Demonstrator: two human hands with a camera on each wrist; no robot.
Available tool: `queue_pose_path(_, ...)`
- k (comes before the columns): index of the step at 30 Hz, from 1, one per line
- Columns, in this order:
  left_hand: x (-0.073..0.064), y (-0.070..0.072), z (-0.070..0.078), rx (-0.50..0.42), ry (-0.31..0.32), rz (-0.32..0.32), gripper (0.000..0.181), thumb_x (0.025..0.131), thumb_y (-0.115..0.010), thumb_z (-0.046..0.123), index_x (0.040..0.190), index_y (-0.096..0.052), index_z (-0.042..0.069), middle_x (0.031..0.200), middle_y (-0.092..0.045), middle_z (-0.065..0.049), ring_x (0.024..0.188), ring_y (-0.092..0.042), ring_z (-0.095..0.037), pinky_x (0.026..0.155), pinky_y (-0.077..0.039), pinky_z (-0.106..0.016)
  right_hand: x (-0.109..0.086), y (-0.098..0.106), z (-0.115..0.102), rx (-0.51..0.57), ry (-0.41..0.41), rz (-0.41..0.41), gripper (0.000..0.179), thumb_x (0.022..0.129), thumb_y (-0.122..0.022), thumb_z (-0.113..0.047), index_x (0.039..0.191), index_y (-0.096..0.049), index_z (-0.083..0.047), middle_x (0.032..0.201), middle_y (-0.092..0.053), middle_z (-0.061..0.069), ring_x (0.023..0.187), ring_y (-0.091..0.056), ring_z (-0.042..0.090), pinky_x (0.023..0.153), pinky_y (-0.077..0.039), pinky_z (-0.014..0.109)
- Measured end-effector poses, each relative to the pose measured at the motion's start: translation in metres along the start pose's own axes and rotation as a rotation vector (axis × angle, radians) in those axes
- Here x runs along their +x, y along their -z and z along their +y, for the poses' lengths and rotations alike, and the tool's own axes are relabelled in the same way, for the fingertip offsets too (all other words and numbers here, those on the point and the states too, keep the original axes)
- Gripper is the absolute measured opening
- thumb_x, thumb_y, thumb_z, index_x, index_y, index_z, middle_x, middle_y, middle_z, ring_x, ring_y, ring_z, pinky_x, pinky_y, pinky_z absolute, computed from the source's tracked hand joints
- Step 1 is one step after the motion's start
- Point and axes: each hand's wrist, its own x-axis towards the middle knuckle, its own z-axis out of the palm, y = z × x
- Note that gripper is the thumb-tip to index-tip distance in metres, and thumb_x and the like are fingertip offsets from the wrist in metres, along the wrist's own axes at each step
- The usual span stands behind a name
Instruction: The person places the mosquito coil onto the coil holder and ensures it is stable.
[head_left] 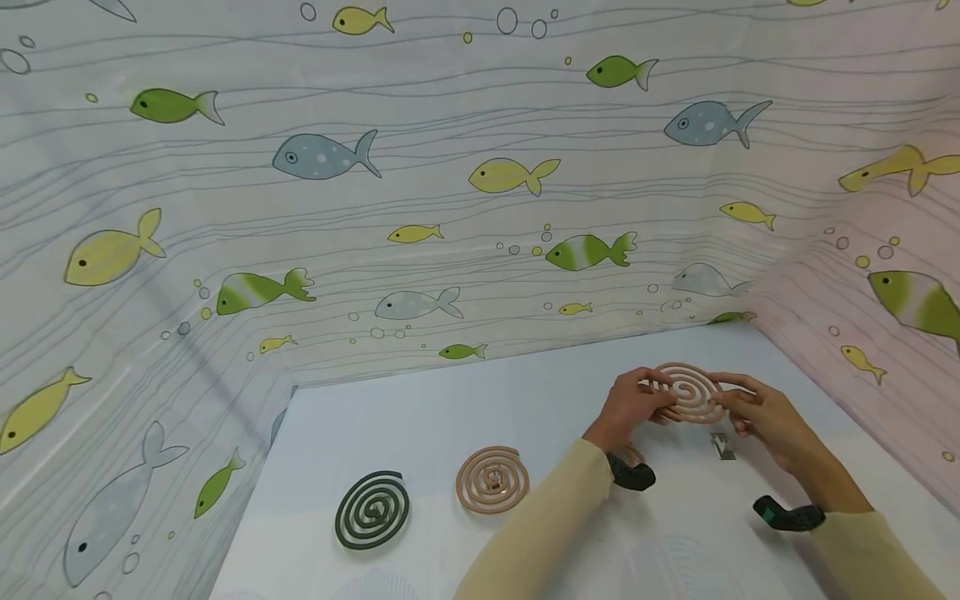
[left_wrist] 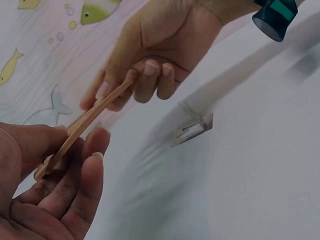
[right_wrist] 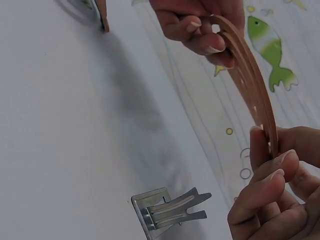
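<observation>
A brown mosquito coil (head_left: 686, 392) is held up off the table between both hands, tilted so its spiral faces the head camera. My left hand (head_left: 636, 402) pinches its left edge between thumb and fingers. On the opposite edge, my right hand (head_left: 765, 412) grips it the same way. Seen edge-on in the left wrist view, the coil (left_wrist: 85, 122) looks thin and slightly bowed. Below the hands, a small metal coil stand (right_wrist: 170, 210) with a raised forked tab lies on the table.
Left of the arms, a brown coil (head_left: 492, 480) and a dark green coil (head_left: 372, 510) lie on the white table (head_left: 420, 417). Another brown piece (head_left: 632, 454) shows partly behind the left wrist. A fish-patterned sheet (head_left: 480, 250) walls the table's back and sides.
</observation>
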Motion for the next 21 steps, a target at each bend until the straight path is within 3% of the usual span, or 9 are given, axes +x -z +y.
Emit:
queue_pose_path(6,-0.005,-0.003,0.001,0.056,-0.017,-0.046,0.020,0.094,-0.073,0.000,0.114,-0.070,0.001,0.078,-0.069,-0.006,0.078,-0.074,-0.037,0.084,-0.056,-0.061,-0.006,0.000,0.000,0.008,0.007,-0.002,0.041,0.104,-0.064,-0.027,0.142,-0.052,-0.019,0.099,-0.071,-0.009,0.066,-0.052,0.008,0.058,-0.048,0.029)
queue_pose_path(16,-0.015,-0.012,0.002,0.147,0.003,-0.026,0.019,0.093,-0.074,0.000,0.112,-0.072,0.003,0.075,-0.071,-0.002,0.066,-0.074,-0.027,0.077,-0.060,-0.053,-0.019,0.001,0.001,-0.058,0.044,0.028,0.036,0.104,-0.064,-0.023,0.139,-0.055,-0.017,0.098,-0.068,-0.007,0.065,-0.051,0.010,0.055,-0.045,0.032)
queue_pose_path(21,-0.019,-0.016,-0.001,0.119,0.019,-0.011,0.017,0.091,-0.074,-0.003,0.107,-0.073,0.002,0.073,-0.068,-0.004,0.069,-0.074,-0.032,0.078,-0.059,-0.052,-0.022,0.000,0.004,-0.094,0.033,0.042,0.037,0.104,-0.064,-0.025,0.140,-0.054,-0.018,0.098,-0.066,-0.008,0.064,-0.051,0.011,0.055,-0.044,0.033)
